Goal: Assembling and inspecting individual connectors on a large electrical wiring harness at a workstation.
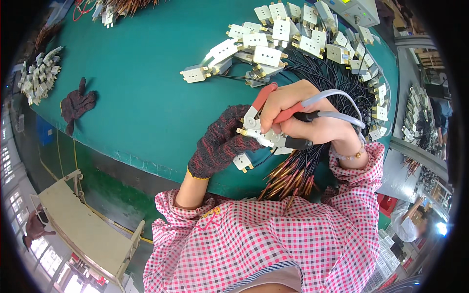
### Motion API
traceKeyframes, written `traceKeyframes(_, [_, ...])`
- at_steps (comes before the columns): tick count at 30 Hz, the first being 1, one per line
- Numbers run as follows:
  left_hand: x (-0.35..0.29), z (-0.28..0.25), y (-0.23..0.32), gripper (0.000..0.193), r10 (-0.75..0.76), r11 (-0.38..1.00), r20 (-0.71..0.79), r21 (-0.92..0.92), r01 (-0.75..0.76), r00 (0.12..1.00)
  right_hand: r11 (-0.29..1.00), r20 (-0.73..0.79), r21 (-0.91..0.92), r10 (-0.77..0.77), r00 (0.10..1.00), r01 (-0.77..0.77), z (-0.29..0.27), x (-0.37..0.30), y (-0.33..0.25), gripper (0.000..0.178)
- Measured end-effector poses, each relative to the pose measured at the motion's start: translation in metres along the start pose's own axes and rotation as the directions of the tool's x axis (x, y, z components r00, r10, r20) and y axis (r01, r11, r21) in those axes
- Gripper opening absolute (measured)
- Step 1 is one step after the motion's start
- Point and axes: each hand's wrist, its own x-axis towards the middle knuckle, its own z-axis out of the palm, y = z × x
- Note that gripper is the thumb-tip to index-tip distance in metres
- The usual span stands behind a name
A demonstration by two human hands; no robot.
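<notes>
My left hand (219, 142), in a dark knitted glove with a yellow cuff, is closed on a white rectangular connector (264, 137) with brass tabs. Bare, my right hand (308, 115) grips a red-handled test clip (264, 97) and a black-handled test clip (297, 143), both on grey cables. The clips' jaws are at the connector, but my fingers partly hide the contact. Another white connector (242, 162) hangs below my left fingers. Black wires with copper-coloured ends (293, 176) bunch under my right wrist.
Many white connectors (267, 56) with black leads spread over the green table (141, 83) at the back right. A grey instrument box (354, 12) stands beyond them. A loose dark glove (78, 105) and another connector pile (40, 75) lie left. A beige cart (83, 224) stands lower left.
</notes>
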Motion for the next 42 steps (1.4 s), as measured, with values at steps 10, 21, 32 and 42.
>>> traceKeyframes(10, [0.025, -0.057, 0.024, 0.049, 0.634, 0.227, -0.128, 0.974, -0.024, 0.763, 0.978, 0.366, -0.208, 0.1, 0.925, -0.023, 0.033, -0.011, 0.006, 0.017])
traceKeyframes(21, [-0.036, -0.071, -0.011, 0.048, 0.513, 0.818, -0.277, 0.445, -0.365, 0.813, 0.975, 0.252, -0.197, -0.052, 0.966, 0.103, 0.027, -0.013, -0.001, 0.018])
traceKeyframes(32, [-0.04, -0.062, -0.002, 0.055, 0.169, 0.985, 0.032, 0.031, -0.17, 0.985, 0.997, 0.016, 0.063, 0.035, 0.999, -0.036, 0.026, 0.023, -0.004, 0.019])
traceKeyframes(42, [-0.042, -0.05, 0.014, 0.059, -0.072, 0.997, -0.015, 0.019, 0.072, 0.997, 0.997, 0.139, 0.054, -0.066, 0.988, 0.059, 0.03, 0.034, -0.002, 0.021])
